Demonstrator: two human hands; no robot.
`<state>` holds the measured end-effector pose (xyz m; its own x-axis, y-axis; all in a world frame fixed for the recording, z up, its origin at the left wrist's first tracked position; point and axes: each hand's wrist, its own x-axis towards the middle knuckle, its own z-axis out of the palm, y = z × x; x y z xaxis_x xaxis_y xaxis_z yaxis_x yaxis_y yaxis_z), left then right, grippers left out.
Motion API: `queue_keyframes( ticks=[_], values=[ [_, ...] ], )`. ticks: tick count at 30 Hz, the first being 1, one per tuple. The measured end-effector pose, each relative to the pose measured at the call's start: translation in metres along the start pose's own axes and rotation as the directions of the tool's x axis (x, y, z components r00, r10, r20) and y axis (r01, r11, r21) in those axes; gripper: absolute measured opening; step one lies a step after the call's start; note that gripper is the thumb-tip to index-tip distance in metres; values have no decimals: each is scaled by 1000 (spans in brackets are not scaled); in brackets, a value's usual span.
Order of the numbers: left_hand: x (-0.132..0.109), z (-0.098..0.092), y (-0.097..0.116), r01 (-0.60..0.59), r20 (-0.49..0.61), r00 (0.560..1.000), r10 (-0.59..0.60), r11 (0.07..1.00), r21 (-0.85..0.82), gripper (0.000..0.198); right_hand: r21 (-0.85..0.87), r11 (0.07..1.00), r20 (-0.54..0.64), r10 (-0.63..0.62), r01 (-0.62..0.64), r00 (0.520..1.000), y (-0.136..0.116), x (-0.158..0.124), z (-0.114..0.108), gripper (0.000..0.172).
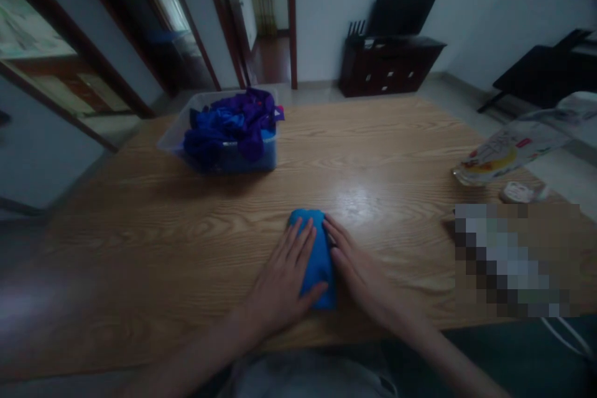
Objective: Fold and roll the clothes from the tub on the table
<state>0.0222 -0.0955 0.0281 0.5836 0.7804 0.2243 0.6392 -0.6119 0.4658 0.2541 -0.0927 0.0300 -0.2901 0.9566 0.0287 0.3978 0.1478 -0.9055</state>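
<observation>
A narrow folded piece of blue cloth (319, 261) lies flat on the wooden table in front of me, its long side running away from my body. My left hand (291, 270) rests on its left part, fingers stretched out and thumb laid across the near end. Along the cloth's right edge lies my right hand (349, 258), fingers extended and touching that edge. Neither hand grips the cloth. What kind of item the cloth is cannot be made out.
A clear plastic bin (224, 158) heaped with blue and purple cloth (233, 121) stands at the far left of the table (373, 149). To the right are a printed plastic bag (508, 149), a small white roll (517, 191) and a blurred-out object (508, 261).
</observation>
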Motion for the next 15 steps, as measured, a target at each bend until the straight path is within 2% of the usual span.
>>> queue_keyframes(
  ticks=[3, 5, 7, 9, 11, 15],
  values=[
    [8, -5, -9, -232, 56, 971, 232, 973, -8, 105, 52, 999, -33, 7, -5, 999, 4, 17, -9, 59],
    [15, -5, -14, -404, 110, 908, 405, 914, -38, 92, 24, 999, -37, -25, 26, 999, 1, 31, -16, 55],
    [21, -2, -18, -546, 168, 817, 552, 834, -81, 70, -64, 993, -20, -99, 97, 995, -6, 47, -21, 51],
    [28, 1, -21, -612, 215, 749, 627, 778, -138, 60, -161, 969, -3, -190, 187, 982, -13, 64, -23, 48],
    [33, 2, -23, -635, 229, 708, 668, 744, -208, 62, -191, 945, 11, -266, 264, 964, -17, 81, -19, 50],
    [44, -4, -25, -675, 197, 657, 728, 684, -275, 63, 22, 955, 130, -298, 297, 946, -9, 109, -5, 58]
  ],
)
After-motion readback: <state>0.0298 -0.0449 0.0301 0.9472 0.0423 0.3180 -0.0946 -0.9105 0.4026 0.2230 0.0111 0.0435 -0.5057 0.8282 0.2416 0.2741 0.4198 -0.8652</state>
